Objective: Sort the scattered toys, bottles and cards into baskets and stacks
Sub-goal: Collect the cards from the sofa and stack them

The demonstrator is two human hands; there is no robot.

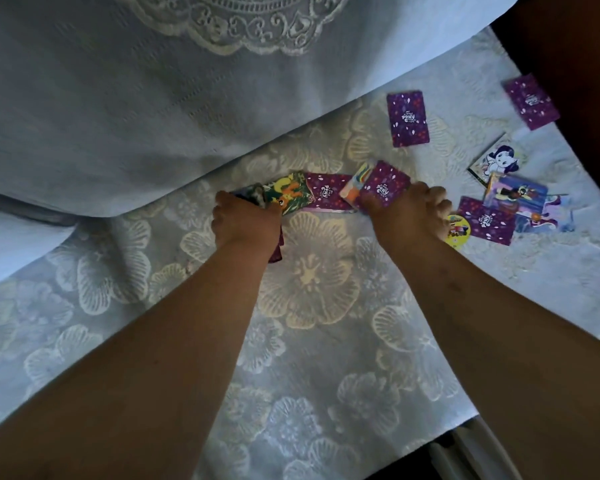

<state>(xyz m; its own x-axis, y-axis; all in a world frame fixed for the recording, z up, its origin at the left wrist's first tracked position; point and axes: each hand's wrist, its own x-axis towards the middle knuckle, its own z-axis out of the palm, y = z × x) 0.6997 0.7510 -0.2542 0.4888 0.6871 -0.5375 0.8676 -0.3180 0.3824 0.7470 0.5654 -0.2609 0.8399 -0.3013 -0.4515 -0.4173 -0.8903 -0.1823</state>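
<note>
Open bedspread nearside; scattered cards crowd the right.

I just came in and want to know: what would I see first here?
The left hand and right hand grip a fan of bright cards in the middle of the flowery cloth. Loose cards lie to the right, beside a yellow disc.

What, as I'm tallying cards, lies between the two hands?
In the head view, between the left hand and right hand sit a green-orange picture card and a face-down purple card.
</note>
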